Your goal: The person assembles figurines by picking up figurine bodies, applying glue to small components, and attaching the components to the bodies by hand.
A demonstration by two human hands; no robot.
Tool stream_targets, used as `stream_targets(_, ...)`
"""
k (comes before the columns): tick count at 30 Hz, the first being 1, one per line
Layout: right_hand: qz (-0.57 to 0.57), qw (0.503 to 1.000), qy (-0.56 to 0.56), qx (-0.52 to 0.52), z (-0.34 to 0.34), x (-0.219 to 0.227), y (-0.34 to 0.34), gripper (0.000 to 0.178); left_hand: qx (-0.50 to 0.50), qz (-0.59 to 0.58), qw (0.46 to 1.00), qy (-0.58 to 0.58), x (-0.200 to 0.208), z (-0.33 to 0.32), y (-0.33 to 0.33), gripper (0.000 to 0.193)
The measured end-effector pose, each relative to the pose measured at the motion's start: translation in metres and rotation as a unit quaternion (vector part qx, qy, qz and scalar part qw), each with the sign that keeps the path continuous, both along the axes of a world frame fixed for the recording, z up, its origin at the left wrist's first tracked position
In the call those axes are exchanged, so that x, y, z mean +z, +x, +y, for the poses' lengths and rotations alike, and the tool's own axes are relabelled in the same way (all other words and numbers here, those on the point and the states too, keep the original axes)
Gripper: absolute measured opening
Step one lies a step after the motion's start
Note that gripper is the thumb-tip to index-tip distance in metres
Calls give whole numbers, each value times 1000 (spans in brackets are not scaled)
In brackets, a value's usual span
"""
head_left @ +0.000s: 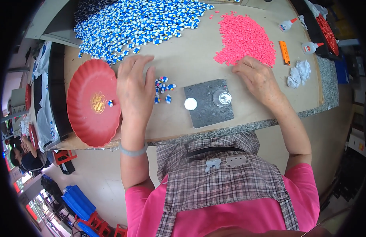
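Observation:
My left hand [133, 85] is over the table between a scalloped red plate [78, 114] and a loose group of small blue-and-white pieces [163, 87]. Its thumb and fingers are apart, with nothing seen between them. One blue-and-white piece [110, 103] lies in the plate. My right hand [259, 77] rests at the near edge of a heap of small pink pieces [248, 37], fingers bent and closed together; what they hold, if anything, is hidden. Between my hands lies a dark square slab [206, 114] bearing a white round disc [190, 104] and a small clear cup [221, 98].
A large heap of blue-and-white pieces [139, 23] covers the far left. On the right are two small red-tipped bottles [286, 25], an orange box [284, 53] and crumpled white tissue [299, 74]. A red tray [327, 33] stands beyond them. Another person [26, 158] is at far left.

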State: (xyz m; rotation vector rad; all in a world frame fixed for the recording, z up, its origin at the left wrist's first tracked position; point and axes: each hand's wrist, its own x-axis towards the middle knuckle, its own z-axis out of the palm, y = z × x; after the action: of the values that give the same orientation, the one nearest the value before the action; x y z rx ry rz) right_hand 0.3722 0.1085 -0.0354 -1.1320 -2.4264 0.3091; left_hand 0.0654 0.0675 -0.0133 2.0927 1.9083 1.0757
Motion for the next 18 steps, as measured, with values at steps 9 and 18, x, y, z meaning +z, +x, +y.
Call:
stream_targets(9,57,997,-54,-7,-6,8,5,12,36,113,992,-51,-33,71,0,14)
stream_targets(18,19,999,-24,-26,-12,0,-6,11,12,189,982,25,-41,80,-2,8)
